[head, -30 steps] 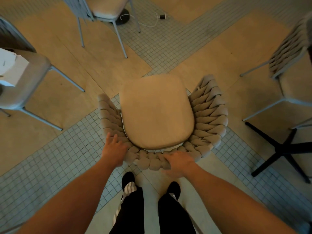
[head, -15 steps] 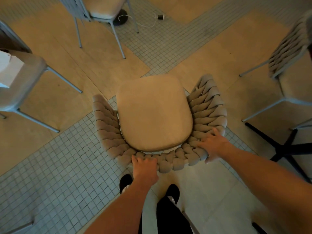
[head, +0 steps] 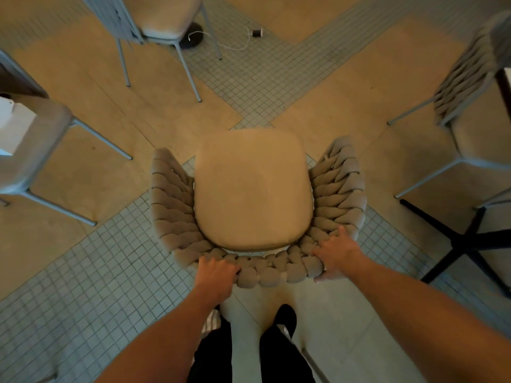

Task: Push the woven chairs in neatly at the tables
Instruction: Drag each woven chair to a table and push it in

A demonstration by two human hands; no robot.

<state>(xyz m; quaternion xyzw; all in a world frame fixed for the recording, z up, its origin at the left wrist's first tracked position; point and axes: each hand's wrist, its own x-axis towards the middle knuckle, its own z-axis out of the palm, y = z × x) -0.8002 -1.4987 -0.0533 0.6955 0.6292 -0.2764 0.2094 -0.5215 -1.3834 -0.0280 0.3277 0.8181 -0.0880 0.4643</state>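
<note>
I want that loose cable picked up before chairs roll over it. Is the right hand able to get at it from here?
Probably not: the right hand grips the woven chair, which stands between it and the far-off cable.

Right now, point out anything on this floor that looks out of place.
A white cord lies loose on the tiled strip behind the far chair, ending in a small dark plug. It trails across the floor where chair legs move.

Single head-worn wide-angle view, no second view to compare. I look steeply down and forward from standing height. Woven chair [head: 254, 205] centred, near, seen from above its back. My forearms enter from bottom edge; floor [head: 91, 286] fills frame, edges bowed.
</note>
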